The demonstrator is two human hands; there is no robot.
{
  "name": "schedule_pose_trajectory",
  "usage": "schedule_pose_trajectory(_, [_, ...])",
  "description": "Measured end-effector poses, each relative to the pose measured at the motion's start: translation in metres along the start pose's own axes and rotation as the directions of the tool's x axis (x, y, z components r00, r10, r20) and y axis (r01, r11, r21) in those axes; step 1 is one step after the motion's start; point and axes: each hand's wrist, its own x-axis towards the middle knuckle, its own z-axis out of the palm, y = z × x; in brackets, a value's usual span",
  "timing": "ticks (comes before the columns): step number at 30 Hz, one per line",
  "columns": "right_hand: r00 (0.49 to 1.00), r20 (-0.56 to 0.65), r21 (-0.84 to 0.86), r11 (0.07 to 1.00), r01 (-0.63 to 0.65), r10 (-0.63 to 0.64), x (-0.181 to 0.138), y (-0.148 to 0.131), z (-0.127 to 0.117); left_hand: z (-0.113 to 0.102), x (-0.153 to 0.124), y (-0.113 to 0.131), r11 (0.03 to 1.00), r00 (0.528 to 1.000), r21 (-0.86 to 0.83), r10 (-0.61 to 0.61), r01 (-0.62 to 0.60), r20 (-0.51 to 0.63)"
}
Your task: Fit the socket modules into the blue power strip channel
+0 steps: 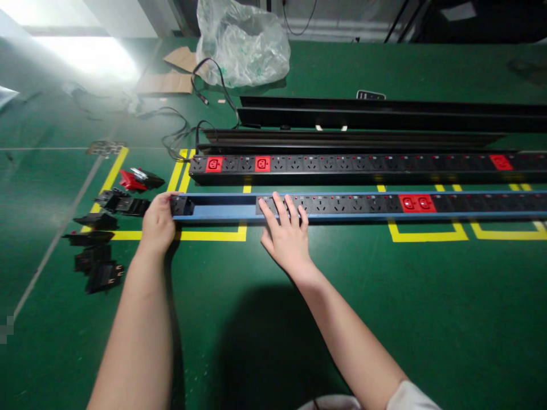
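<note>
A long blue-framed power strip channel (222,212) lies across the green surface, filled with black socket modules (342,203) and a red pair (417,203). My left hand (157,222) is closed round the strip's left end, on a black end module (182,205). With fingers stretched flat, my right hand (285,228) rests on the leftmost black socket modules. Between the two hands the blue channel is bare.
A finished black strip (363,166) with red sockets lies just behind, then black housings (384,117). Loose black and red socket modules (111,228) sit at the left. A plastic bag (241,42), cardboard and cables are at the back. Yellow tape lines mark the surface.
</note>
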Motion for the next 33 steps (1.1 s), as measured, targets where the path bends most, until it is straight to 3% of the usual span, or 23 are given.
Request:
schedule_pose_trajectory(5, [1.000,0.002,-0.005,1.000,-0.002,0.002,0.000,0.000,0.000,0.007,-0.001,-0.001,0.998,0.997,-0.020,-0.058,0.057,-0.051])
schedule_pose_trajectory(10, [1.000,0.015,-0.010,1.000,-0.006,0.006,0.000,-0.002,0.002,0.010,-0.005,0.014,0.944,0.967,-0.223,-0.254,0.242,-0.026])
schedule_pose_trajectory(14, [1.000,-0.016,-0.006,1.000,-0.014,0.014,0.000,-0.003,0.004,0.018,-0.012,0.016,0.950,0.982,-0.267,-0.180,0.161,-0.049])
schedule_pose_trajectory(24, [1.000,-0.001,0.001,1.000,-0.012,0.012,0.001,-0.003,0.004,0.029,-0.017,0.017,0.946,0.976,-0.279,-0.196,0.164,-0.092])
schedule_pose_trajectory(33, [1.000,-0.028,-0.016,1.000,-0.013,0.012,0.001,-0.004,0.007,0.036,-0.020,0.015,0.993,0.981,-0.105,-0.078,0.060,-0.180])
